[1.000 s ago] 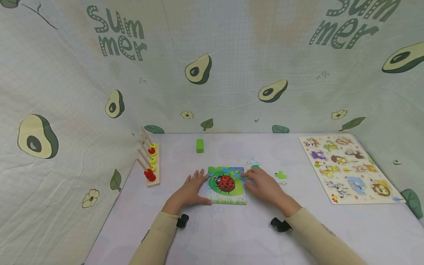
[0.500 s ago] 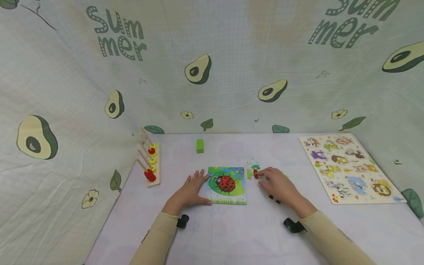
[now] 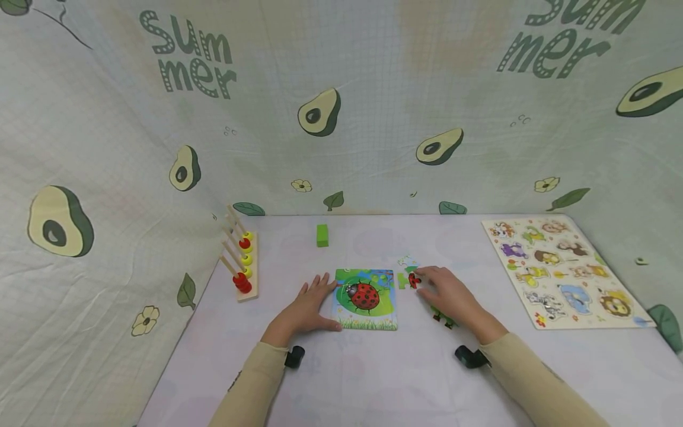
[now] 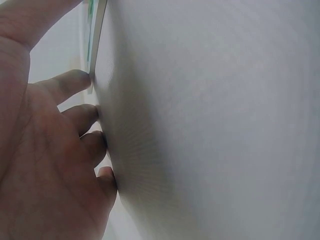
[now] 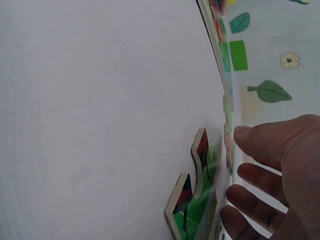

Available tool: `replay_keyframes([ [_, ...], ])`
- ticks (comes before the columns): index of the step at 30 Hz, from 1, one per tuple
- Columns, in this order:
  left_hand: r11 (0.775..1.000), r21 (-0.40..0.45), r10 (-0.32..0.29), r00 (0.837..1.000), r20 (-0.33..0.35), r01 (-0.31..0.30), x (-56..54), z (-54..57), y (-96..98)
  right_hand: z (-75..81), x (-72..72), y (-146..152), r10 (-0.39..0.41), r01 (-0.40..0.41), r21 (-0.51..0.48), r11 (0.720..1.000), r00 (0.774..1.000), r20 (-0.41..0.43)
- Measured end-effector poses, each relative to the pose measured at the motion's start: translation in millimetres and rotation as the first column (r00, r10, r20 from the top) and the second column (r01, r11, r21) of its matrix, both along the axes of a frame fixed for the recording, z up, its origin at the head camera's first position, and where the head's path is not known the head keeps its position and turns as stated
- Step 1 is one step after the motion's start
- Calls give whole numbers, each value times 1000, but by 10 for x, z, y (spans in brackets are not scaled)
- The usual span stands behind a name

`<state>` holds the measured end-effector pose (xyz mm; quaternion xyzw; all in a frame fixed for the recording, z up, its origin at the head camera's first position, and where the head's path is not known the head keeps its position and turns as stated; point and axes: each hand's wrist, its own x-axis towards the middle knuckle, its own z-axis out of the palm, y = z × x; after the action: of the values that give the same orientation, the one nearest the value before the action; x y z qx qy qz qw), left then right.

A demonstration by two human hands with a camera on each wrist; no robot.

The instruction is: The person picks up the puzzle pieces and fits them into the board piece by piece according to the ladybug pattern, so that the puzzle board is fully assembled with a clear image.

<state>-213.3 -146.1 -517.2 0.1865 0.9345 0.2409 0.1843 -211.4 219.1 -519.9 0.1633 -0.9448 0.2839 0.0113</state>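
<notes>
The ladybug jigsaw board point(image 3: 364, 299) lies flat on the table. My left hand point(image 3: 308, 308) rests at its left side with fingers and thumb spread, fingertips down at the board's edge, as the left wrist view also shows. My right hand point(image 3: 450, 296) is over the loose jigsaw pieces to the right, its fingertips right at a red ladybug piece point(image 3: 414, 280). Beside that are a green piece point(image 3: 402, 280) and a pale blue-and-green piece point(image 3: 408, 261). Under the right palm lies a green piece with dark red knobs point(image 5: 187, 207), partly hidden in the head view.
A bead-stacking rack point(image 3: 253, 267) with red and yellow beads stands at the left. Behind the board is a green block point(image 3: 322, 235). An animal peg-puzzle board point(image 3: 565, 273) lies at the right, and a printed cloth point(image 3: 373, 107) hangs at the back.
My right hand moved from the board's right edge out to the loose pieces, where the red piece has shifted and turned slightly. My left hand stays in place.
</notes>
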Motion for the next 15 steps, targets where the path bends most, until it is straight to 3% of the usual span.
replay_keyframes([
  [15,1000,-9,3,1000,2,-3,-20,-45,-13,-45,-146,-130,18,-11,135,991,999,-49],
])
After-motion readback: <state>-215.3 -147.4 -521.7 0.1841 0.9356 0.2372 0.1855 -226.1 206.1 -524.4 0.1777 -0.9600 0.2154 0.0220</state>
